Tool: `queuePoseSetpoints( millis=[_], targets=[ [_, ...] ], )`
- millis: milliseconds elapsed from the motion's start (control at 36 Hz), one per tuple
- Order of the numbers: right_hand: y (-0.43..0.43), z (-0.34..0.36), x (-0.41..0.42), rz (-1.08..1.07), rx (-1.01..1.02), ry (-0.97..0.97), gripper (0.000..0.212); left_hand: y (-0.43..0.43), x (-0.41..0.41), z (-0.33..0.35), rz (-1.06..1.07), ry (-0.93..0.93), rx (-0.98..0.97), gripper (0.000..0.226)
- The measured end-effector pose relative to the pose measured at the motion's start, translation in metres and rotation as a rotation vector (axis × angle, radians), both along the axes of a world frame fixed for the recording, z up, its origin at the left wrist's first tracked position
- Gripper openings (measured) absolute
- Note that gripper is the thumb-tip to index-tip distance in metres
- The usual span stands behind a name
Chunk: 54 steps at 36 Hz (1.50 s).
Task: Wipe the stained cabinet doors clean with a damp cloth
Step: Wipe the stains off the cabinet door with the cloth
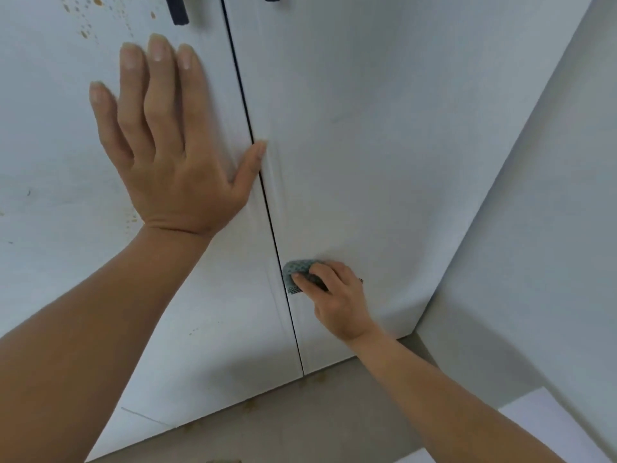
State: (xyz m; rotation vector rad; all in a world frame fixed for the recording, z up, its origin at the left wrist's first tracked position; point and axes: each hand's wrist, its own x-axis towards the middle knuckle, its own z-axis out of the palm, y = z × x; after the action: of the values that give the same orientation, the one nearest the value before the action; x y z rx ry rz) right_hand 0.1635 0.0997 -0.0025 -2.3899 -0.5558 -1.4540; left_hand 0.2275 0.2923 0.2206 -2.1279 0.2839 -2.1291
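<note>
Two white cabinet doors meet at a dark vertical gap. My left hand (167, 135) lies flat with straight fingers on the left door (50, 162), its thumb reaching across the gap. Brown stain spots (86, 28) speckle the left door's upper part, and a few more sit by my left wrist. My right hand (337, 299) grips a small grey-green checked cloth (295, 274) and presses it against the lower part of the right door (384, 145), right beside the gap. The right door looks plain white around the cloth.
Two dark handles (178, 10) hang at the top edge, one per door. A white side wall (551, 228) stands close on the right. Below the doors is a beige floor (300, 422) with small brown drips (250, 404), and a white sheet (547, 429) lies at bottom right.
</note>
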Motion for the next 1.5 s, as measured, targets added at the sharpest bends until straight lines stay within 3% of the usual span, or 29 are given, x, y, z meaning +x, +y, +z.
queuePoseSetpoints(
  millis=[83,139,250,389,500,556,695,806,1000,1139,1361,1500],
  targets=[
    [-0.001,-0.020,-0.007,-0.007,-0.068,0.096,0.025,0.004,-0.003,-0.002,-0.069,0.073,-0.019,0.092],
    [-0.003,-0.026,-0.013,-0.023,-0.011,0.190,0.027,0.006,-0.005,-0.002,-0.152,0.153,-0.043,0.092],
    [-0.007,-0.014,-0.031,-0.132,0.394,0.358,0.033,0.009,-0.019,-0.014,-0.294,0.306,-0.045,0.085],
    [-0.068,0.005,-0.042,-0.423,1.020,0.495,0.028,0.016,-0.022,-0.041,-0.375,0.315,0.208,0.082],
    [-0.127,0.000,-0.044,-0.667,1.252,0.428,0.033,0.025,-0.013,-0.057,-0.348,0.272,0.409,0.071],
    [-0.149,-0.010,-0.037,-0.676,1.327,0.361,0.040,0.025,-0.011,-0.066,-0.312,0.242,0.504,0.065],
    [-0.177,-0.042,-0.003,-0.613,1.411,0.238,0.045,0.022,-0.009,-0.088,-0.352,0.243,0.574,0.053],
    [-0.162,-0.053,0.016,-0.572,1.365,0.140,0.040,0.026,-0.004,-0.103,-0.416,0.238,0.547,0.053],
    [-0.091,-0.089,-0.008,-0.446,1.092,0.239,0.039,0.021,-0.004,-0.107,-0.453,0.290,0.515,0.046],
    [-0.115,-0.068,0.003,-0.498,1.328,0.198,0.033,0.020,-0.006,-0.106,-0.378,0.185,0.557,0.046],
    [-0.038,-0.078,-0.005,-0.343,1.088,0.144,0.035,0.017,-0.006,-0.107,-0.356,0.170,0.535,0.044],
    [-0.060,-0.056,0.002,-0.444,1.277,0.143,0.033,0.018,-0.008,-0.107,-0.351,0.170,0.538,0.043]
  ],
)
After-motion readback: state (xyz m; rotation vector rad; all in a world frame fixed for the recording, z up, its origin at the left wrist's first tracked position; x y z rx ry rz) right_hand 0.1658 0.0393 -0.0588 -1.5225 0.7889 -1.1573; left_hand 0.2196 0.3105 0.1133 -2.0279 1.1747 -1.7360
